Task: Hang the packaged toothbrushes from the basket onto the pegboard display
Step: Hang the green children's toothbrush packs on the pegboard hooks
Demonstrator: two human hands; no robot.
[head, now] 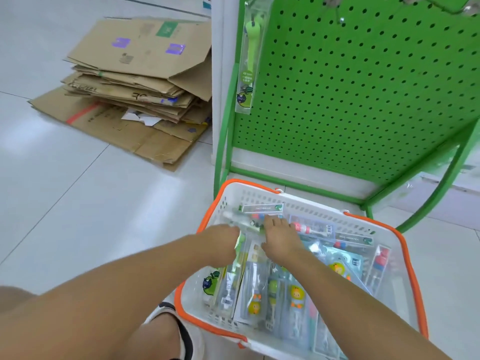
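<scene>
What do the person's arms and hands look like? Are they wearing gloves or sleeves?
No gloves and no sleeves in view. Both forearms are bare all the way down to the left hand and the right hand. No watch, ring or bracelet shows on either wrist. The fingers are partly blurred, so small details like nails cannot be made out.

Both forearms are showing bare, with no sleeve, watch or ring appearing on the left hand (220, 240) or the right hand (279, 236). Just beside the near left corner of the basket (413, 276), a bare knee is showing above a white shoe (181, 331) that is carrying a black band and a dark opening.
</scene>
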